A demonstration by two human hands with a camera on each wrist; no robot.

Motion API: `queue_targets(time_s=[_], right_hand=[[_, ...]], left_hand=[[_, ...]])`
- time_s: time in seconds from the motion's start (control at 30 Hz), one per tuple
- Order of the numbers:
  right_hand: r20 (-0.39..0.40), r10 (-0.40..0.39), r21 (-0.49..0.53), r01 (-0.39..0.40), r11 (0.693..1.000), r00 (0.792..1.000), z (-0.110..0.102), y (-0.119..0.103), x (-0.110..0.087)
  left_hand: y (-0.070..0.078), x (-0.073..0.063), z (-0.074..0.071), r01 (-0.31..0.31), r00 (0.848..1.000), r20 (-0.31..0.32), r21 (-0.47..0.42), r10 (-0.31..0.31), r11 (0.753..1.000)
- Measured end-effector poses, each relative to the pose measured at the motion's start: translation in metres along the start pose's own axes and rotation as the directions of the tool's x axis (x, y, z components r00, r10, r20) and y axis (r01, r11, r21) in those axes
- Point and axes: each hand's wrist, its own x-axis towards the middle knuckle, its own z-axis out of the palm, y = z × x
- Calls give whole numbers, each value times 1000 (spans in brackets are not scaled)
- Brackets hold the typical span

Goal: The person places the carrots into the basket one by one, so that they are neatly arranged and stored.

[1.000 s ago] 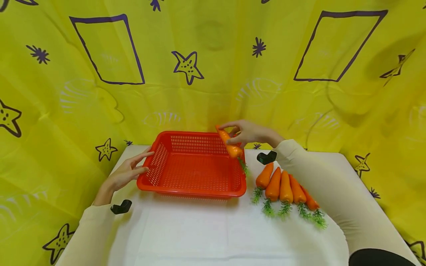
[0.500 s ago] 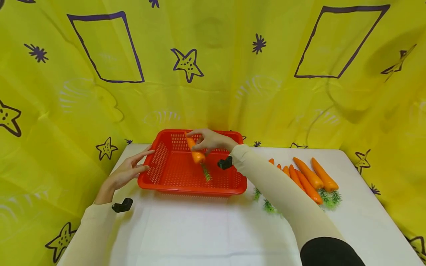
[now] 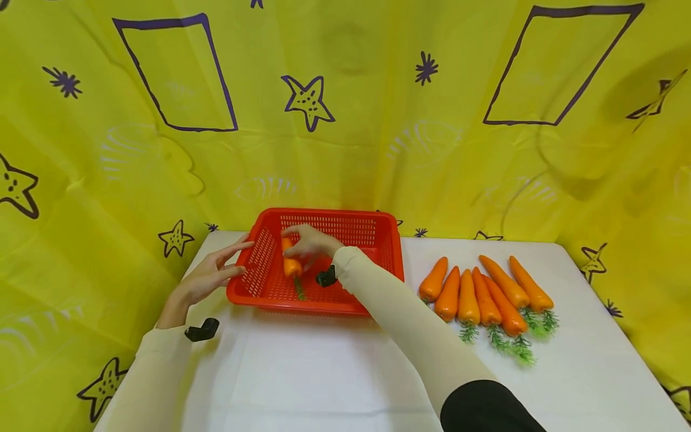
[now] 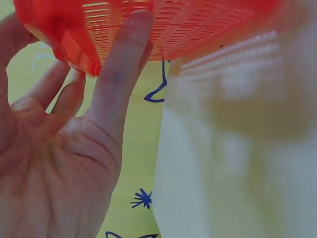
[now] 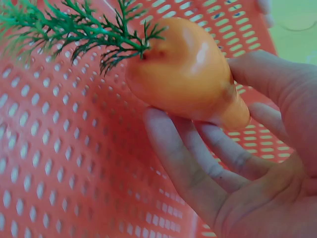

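Note:
In the head view a red perforated plastic basket [image 3: 313, 307] stands on a white-covered table. Inside its left part my right hand [image 3: 310, 245] holds an orange carrot [image 3: 292, 267] with a green leafy top. The right wrist view shows the thumb on one side of that carrot [image 5: 173, 74] and several fingers along the other, its leaves pointing away from the palm. My left hand [image 3: 207, 279] touches the basket's left side from outside, fingers fairly straight. Seen from the left wrist, a straight digit lies against the slotted wall [image 4: 183, 25], while other fingertips are hidden behind the basket.
Several carrots [image 3: 468, 300] with green tops lie in a fan on the table [image 3: 302, 372] right of the basket. My right sleeve [image 3: 399, 318] crosses the basket's front right rim. A yellow patterned curtain [image 3: 356, 156] hangs behind and along both sides.
My right hand has carried the carrot left from the basket's right rim and lowered it into the left part. The left hand has stayed at the basket's side.

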Motion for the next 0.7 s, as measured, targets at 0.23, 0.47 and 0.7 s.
queue_targets(time_s=[0.23, 0.47, 0.7], right_hand=[[-25, 74, 83, -71, 994, 997, 14, 7, 15], [-38, 71, 112, -66, 992, 997, 25, 8, 19], [-13, 92, 184, -88, 979, 996, 32, 5, 19]], left_hand=[[0, -1, -1, -1, 1000, -3, 21, 1, 1000], [3, 0, -1, 15, 1000, -8, 24, -15, 1000], [4, 0, 0, 33, 999, -9, 21, -32, 999]])
